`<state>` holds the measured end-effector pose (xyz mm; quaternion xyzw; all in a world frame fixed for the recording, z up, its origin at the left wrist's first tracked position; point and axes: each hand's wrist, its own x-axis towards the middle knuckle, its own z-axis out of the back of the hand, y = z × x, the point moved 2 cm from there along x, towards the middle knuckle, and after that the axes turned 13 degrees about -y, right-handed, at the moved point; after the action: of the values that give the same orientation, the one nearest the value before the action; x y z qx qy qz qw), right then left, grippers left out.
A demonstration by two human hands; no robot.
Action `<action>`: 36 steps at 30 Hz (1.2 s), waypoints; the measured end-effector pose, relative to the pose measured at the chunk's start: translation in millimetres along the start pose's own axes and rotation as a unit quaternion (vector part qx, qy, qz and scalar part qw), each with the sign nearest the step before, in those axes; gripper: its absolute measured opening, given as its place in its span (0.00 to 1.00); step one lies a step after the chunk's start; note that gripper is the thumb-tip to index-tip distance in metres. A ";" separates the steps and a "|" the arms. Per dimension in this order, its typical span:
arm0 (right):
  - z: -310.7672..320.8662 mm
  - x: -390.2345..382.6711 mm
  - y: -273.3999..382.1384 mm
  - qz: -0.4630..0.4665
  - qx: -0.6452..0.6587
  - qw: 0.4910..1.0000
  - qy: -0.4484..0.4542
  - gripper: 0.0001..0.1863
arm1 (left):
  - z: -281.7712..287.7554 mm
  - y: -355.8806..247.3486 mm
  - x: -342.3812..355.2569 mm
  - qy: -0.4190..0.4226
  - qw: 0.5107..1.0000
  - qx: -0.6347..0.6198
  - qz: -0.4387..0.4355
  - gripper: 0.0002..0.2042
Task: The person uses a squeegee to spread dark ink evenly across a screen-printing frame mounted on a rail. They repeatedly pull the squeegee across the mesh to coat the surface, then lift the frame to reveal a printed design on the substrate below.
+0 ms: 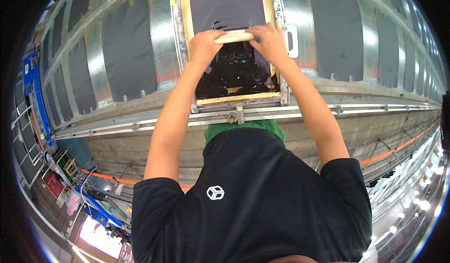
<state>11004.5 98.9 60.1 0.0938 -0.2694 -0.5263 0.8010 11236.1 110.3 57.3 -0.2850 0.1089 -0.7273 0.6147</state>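
A pale-handled squeegee lies crosswise over a framed printing screen. My left hand grips its left end, and my right hand is closed around the right end, with the fingers over the far side. Dark, wet-looking ink covers the mesh on the near side of the squeegee, with uneven smears toward the bottom edge. Beyond the squeegee the mesh looks dull purple-grey, with a few black streaks close to the blade. The blade's lower edge is hidden by the handle and my hands.
Dark grey panels lie along the long shiny table on the left, and more panels on the right. A metal rail runs along the near edge. Blue equipment and a bright screen stand at the left.
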 end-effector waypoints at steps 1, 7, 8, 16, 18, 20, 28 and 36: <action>2.2 -16.4 5.9 -0.001 0.007 1.000 0.008 0.18 | -1.0 -1.4 -15.5 0.008 1.000 0.004 -0.003 0.14; 18.8 -111.0 41.4 -0.019 0.035 0.998 0.044 0.22 | 9.5 -22.9 -112.4 0.010 0.999 -0.020 -0.038 0.18; 21.8 -121.2 46.8 -0.023 0.042 0.997 0.053 0.23 | 8.8 -24.4 -128.1 0.031 0.999 -0.009 -0.016 0.18; 21.2 -77.6 -109.7 -0.242 0.099 0.942 -0.210 0.24 | 16.1 -41.8 -148.6 -0.018 0.999 -0.042 -0.004 0.23; 12.3 -47.6 -119.5 -0.305 0.139 0.920 -0.201 0.21 | 3.7 -47.7 -147.7 -0.065 0.997 -0.041 -0.031 0.23; -3.7 -34.0 -126.0 -0.374 0.233 0.885 -0.150 0.18 | -2.0 -56.4 -148.3 -0.031 0.997 -0.002 -0.074 0.21; 20.7 -3.8 -105.1 -0.320 0.084 0.918 -0.219 0.18 | 23.0 -43.9 -197.2 -0.022 0.992 -0.068 -0.107 0.24; -74.5 24.1 55.4 -0.302 0.175 0.906 -0.240 0.13 | 137.2 83.8 -223.3 -0.066 0.989 -0.124 0.042 0.24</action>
<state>11095.1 91.1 29.8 0.1807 -0.5000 -0.6942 0.4853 11399.4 331.7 63.6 -0.4016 0.1699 -0.6611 0.6106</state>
